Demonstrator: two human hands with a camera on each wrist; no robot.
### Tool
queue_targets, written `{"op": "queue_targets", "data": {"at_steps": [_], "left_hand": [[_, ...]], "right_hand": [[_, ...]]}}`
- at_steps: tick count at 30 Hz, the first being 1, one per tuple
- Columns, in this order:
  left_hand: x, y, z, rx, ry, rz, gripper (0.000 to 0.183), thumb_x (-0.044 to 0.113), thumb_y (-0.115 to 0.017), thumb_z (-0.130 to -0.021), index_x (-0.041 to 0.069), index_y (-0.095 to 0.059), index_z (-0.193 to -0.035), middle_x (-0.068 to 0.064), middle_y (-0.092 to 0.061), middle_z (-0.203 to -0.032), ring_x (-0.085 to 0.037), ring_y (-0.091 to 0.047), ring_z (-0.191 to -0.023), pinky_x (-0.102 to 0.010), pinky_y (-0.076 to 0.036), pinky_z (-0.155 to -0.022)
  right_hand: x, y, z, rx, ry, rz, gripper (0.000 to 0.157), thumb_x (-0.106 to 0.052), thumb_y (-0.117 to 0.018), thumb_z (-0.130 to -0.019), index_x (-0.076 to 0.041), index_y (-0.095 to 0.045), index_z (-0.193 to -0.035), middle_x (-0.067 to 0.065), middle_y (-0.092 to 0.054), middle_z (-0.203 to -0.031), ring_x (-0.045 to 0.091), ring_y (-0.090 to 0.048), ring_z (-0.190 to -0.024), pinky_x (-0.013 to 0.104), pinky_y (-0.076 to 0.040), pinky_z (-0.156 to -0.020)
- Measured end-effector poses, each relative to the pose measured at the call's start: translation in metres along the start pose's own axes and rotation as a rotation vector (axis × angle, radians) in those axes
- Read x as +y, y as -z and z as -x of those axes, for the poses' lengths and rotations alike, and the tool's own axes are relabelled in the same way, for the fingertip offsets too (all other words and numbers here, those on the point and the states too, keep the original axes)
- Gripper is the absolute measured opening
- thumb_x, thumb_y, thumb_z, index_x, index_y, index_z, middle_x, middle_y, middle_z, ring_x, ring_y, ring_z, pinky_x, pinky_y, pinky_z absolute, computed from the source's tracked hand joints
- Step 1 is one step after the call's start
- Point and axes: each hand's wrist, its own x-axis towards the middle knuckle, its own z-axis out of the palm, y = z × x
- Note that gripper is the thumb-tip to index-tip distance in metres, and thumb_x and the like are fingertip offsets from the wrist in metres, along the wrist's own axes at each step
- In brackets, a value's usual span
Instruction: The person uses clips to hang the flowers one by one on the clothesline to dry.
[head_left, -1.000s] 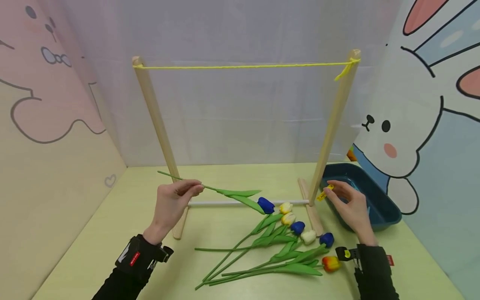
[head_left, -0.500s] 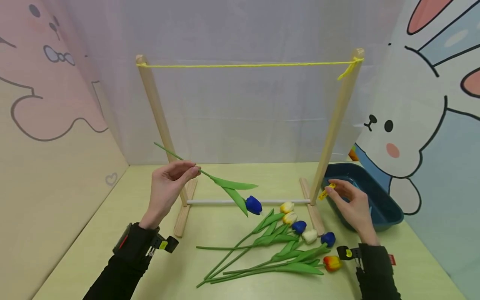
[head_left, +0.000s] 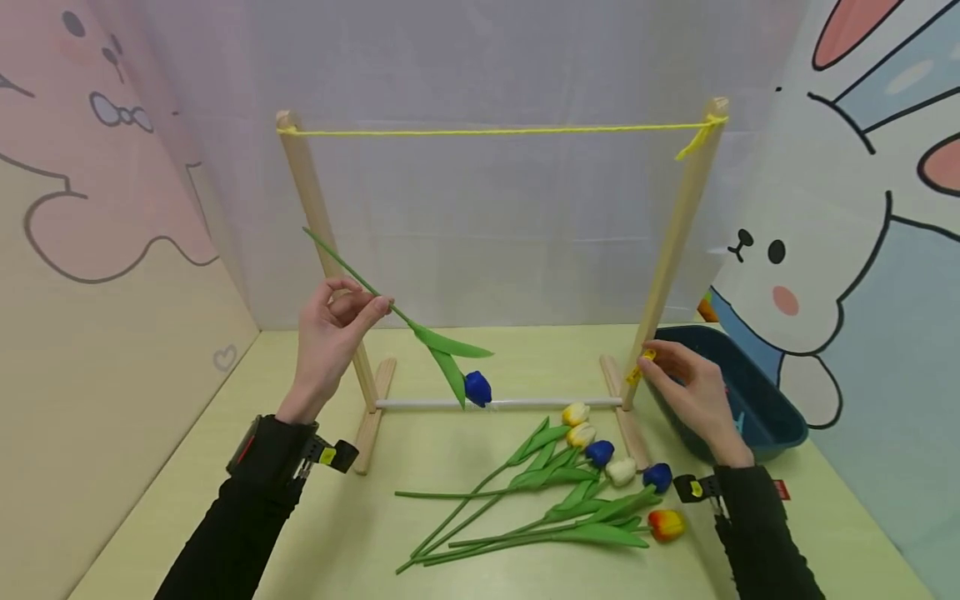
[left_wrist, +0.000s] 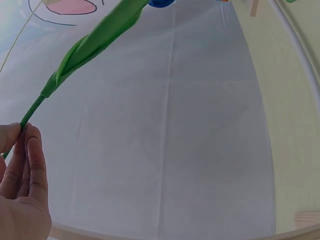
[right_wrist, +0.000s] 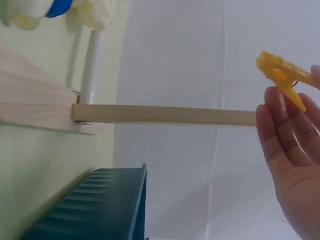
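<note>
My left hand [head_left: 326, 342] pinches the green stem of a blue artificial tulip [head_left: 477, 388], raised above the table with its bloom hanging down to the right. In the left wrist view, thumb and fingertips meet on the tulip's stem [left_wrist: 33, 108] below the leaves. By the right post of a wooden frame, my right hand [head_left: 693, 396] pinches a yellow clothespin [right_wrist: 281, 74] between thumb and fingers. Across the frame's two posts runs a yellow string [head_left: 487, 132], above both hands. Several more tulips [head_left: 540, 492], with yellow, white, blue and red-orange blooms, lie on the table.
The wooden frame's left post [head_left: 307, 187] and right post [head_left: 678, 225] stand on flat wooden feet, joined low down by a white rod [head_left: 547, 403]. A dark teal basin [head_left: 783, 417] sits right of the frame. A pale sheet [head_left: 480, 242] hangs behind.
My left hand has risen with the blue tulip, whose stem now slants more steeply and whose bloom has shifted left. My right hand has moved slightly up and left with the clothespin.
</note>
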Motion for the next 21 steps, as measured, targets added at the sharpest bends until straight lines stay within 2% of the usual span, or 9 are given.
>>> {"op": "queue_targets", "data": {"at_steps": [1,2,6,8,9,13,17,19,21], "left_hand": [[0.002,0.001,-0.002,0.008,-0.007,-0.012,0.027,-0.002,-0.067,-0.093,0.018,-0.054,-0.106,0.018,-0.077,-0.089,-0.001,-0.073,-0.086,-0.016,-0.056,-0.083],[0.003,0.002,-0.004,0.016,-0.017,-0.030,0.028,-0.001,-0.068,-0.093,0.018,-0.053,-0.107,0.019,-0.076,-0.089,0.000,-0.073,-0.086,-0.016,-0.055,-0.083],[0.012,0.004,-0.012,0.033,-0.053,-0.087,0.029,0.002,-0.068,-0.094,0.019,-0.054,-0.112,0.023,-0.075,-0.090,0.001,-0.072,-0.084,-0.015,-0.054,-0.083],[0.016,0.005,-0.016,0.033,-0.070,-0.110,0.029,0.002,-0.068,-0.094,0.019,-0.055,-0.114,0.024,-0.075,-0.090,0.003,-0.072,-0.083,-0.015,-0.054,-0.083],[0.017,0.006,-0.017,0.034,-0.078,-0.118,0.029,0.001,-0.068,-0.094,0.018,-0.056,-0.115,0.024,-0.074,-0.089,0.003,-0.072,-0.083,-0.014,-0.055,-0.083],[0.021,0.009,-0.023,0.036,-0.100,-0.138,0.028,0.000,-0.068,-0.093,0.010,-0.058,-0.117,0.025,-0.074,-0.089,0.004,-0.071,-0.083,-0.014,-0.055,-0.084],[0.025,0.011,-0.030,0.036,-0.118,-0.151,0.026,0.000,-0.068,-0.093,0.006,-0.060,-0.118,0.025,-0.074,-0.090,0.004,-0.071,-0.083,-0.013,-0.055,-0.084],[0.028,0.011,-0.033,0.035,-0.127,-0.162,0.026,0.000,-0.068,-0.093,0.005,-0.061,-0.118,0.025,-0.073,-0.090,0.004,-0.071,-0.083,-0.014,-0.056,-0.085],[0.030,0.012,-0.035,0.038,-0.133,-0.173,0.026,-0.001,-0.068,-0.094,0.004,-0.062,-0.118,0.026,-0.073,-0.090,0.004,-0.071,-0.084,-0.014,-0.056,-0.084]], "right_hand": [[-0.002,0.001,-0.003,-0.007,0.020,-0.023,0.042,-0.007,-0.067,-0.096,-0.015,-0.061,-0.137,0.001,-0.070,-0.115,0.004,-0.064,-0.104,0.014,-0.050,-0.093],[-0.021,0.005,-0.007,-0.028,0.036,-0.092,0.040,-0.008,-0.066,-0.097,-0.013,-0.062,-0.136,0.002,-0.070,-0.115,0.007,-0.065,-0.105,0.017,-0.052,-0.094],[-0.051,0.011,-0.022,-0.060,0.088,-0.146,0.035,-0.002,-0.065,-0.096,-0.006,-0.065,-0.131,0.002,-0.070,-0.117,0.008,-0.067,-0.102,0.018,-0.055,-0.091],[-0.065,0.013,-0.028,-0.077,0.091,-0.144,0.034,-0.002,-0.065,-0.096,-0.009,-0.066,-0.129,0.000,-0.069,-0.117,0.008,-0.067,-0.102,0.019,-0.055,-0.091],[-0.054,0.011,-0.031,-0.074,0.091,-0.089,0.036,0.000,-0.066,-0.095,-0.012,-0.067,-0.128,-0.003,-0.069,-0.117,0.006,-0.066,-0.101,0.017,-0.055,-0.089],[-0.054,0.008,-0.046,-0.121,0.095,-0.086,0.034,-0.004,-0.065,-0.096,-0.016,-0.068,-0.127,0.000,-0.068,-0.117,0.010,-0.065,-0.103,0.021,-0.054,-0.090],[-0.056,0.004,-0.064,-0.149,0.172,-0.102,0.031,-0.004,-0.062,-0.098,-0.013,-0.068,-0.127,0.002,-0.067,-0.117,0.011,-0.063,-0.104,0.021,-0.052,-0.090],[-0.078,0.006,-0.073,-0.156,0.203,-0.133,0.029,-0.003,-0.060,-0.100,-0.008,-0.068,-0.127,0.003,-0.067,-0.118,0.009,-0.062,-0.105,0.019,-0.050,-0.091],[-0.119,0.010,-0.081,-0.160,0.211,-0.174,0.025,-0.004,-0.060,-0.100,-0.004,-0.070,-0.123,0.004,-0.068,-0.115,0.009,-0.063,-0.104,0.017,-0.050,-0.089]]}}
